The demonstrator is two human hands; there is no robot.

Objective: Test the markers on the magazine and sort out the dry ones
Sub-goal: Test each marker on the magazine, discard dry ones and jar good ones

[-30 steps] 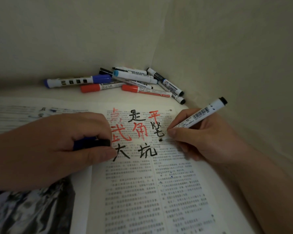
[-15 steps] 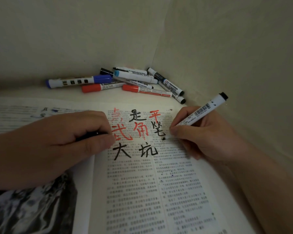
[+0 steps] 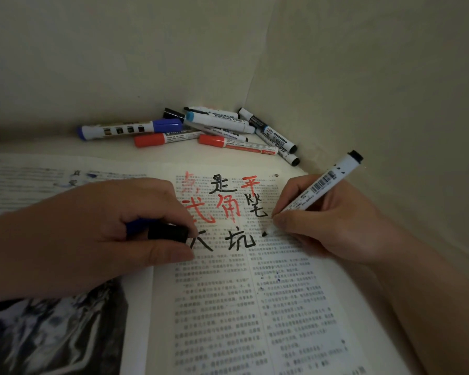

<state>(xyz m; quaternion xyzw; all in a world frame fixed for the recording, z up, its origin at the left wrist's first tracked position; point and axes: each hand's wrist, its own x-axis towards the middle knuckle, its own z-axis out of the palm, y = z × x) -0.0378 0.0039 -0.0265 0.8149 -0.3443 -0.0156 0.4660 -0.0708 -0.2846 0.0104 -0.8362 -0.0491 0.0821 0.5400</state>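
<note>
Since the preceding frames, the tip of the white barcode-labelled marker with a black end [image 3: 320, 185] sits lower on the page, and the short black plastic cap [image 3: 168, 233] shows again between the left fingers.

Nearest the camera lies one open magazine of printed text [image 3: 255, 307], with a dark photograph on its left page. One left hand [image 3: 98, 234] rests across the left page and the fold, fingers curled around the black cap; something blue shows behind the cap, and I cannot tell what it is. One right hand [image 3: 328, 223] rests on the right page and pinches the white marker near its tip. That marker's long axis runs from lower left to upper right, tip down on the paper at a small black mark, black end raised toward the wall.

Between the hands stand four red and four black handwritten characters.

Farther back, in the corner, lies a loose pile of markers [image 3: 220, 121]: one blue-capped, two red-capped, one light-blue-ended, the rest black-trimmed. Overlap prevents a firm total.
</note>
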